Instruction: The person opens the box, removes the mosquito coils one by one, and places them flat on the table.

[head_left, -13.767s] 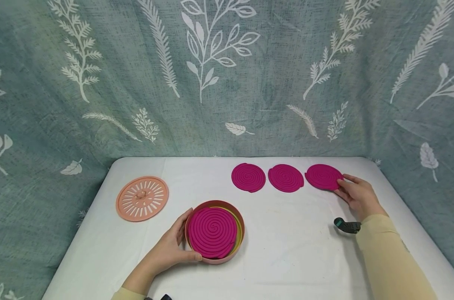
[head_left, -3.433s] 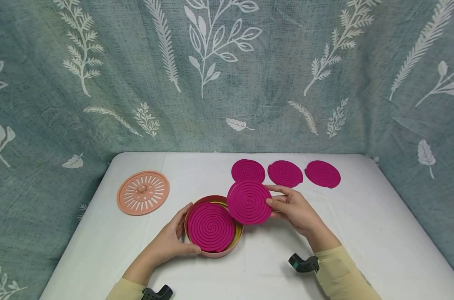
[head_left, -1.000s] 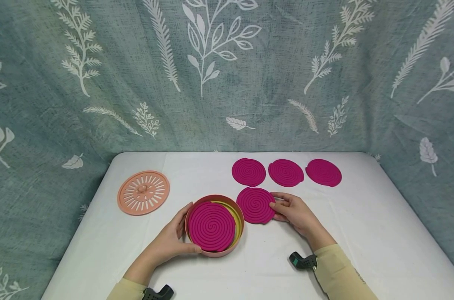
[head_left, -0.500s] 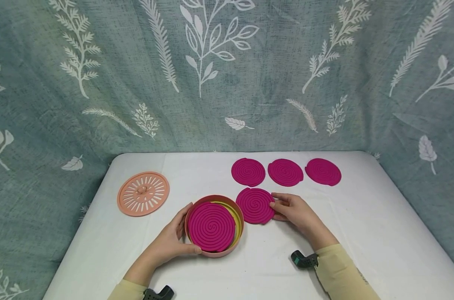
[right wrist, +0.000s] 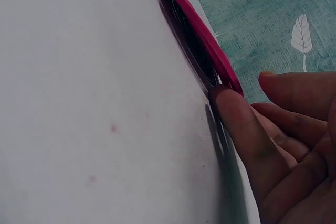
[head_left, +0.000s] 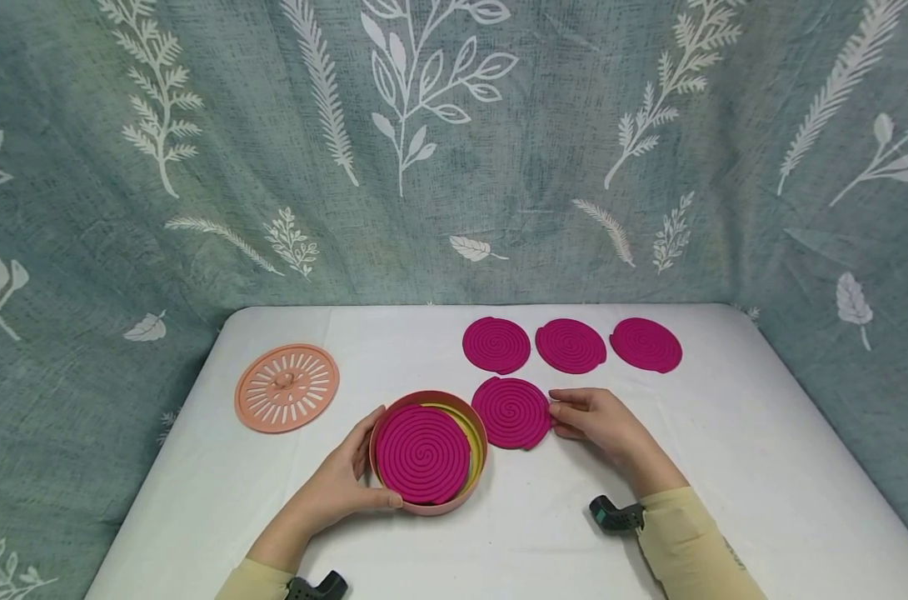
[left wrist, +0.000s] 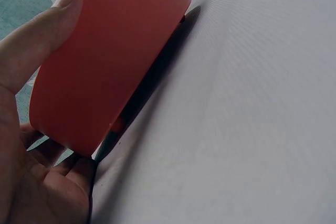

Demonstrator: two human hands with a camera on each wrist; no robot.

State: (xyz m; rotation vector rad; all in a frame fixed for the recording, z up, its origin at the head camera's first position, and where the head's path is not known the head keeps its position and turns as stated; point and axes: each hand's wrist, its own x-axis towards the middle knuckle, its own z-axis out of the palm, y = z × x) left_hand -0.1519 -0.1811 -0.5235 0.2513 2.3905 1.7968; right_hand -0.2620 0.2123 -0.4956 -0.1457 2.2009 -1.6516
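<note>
The flat, round, magenta spiral coaster (head_left: 511,414), probably of light, bendable silicone and best pinched by its rim, lies right at the loosely parted fingers of the right hand (head_left: 607,427), which grip nothing, while the left hand (head_left: 337,487) grips the round, pink, plastic-looking box (left wrist: 107,61).

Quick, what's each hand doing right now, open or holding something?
Left hand: holding the round bowl by its side.
Right hand: open, thumb at the edge of the pink coaster beside the bowl, not gripping it.
</note>
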